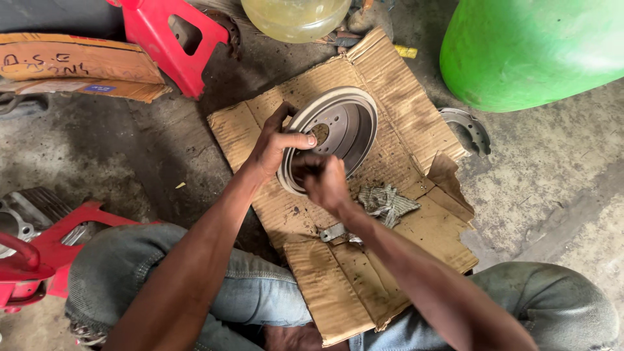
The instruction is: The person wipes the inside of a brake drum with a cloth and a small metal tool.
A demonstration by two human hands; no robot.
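A grey metal brake drum (344, 127) stands tilted on its edge on a sheet of brown cardboard (403, 97), its hollow side facing me. My left hand (276, 143) grips the drum's near rim, thumb across the edge. My right hand (324, 181) is closed inside the drum's lower rim; what it holds is hidden by the fingers. A crumpled grey rag (385, 203) lies on the cardboard just right of my right wrist. A small flat metal piece (333, 232) lies under my right forearm.
A curved brake shoe (469, 127) lies on the concrete right of the cardboard. A large green container (533, 45) stands at top right, a yellowish translucent jug (296, 18) at top centre, a red metal stand (172, 39) at top left, red equipment (39, 257) at left.
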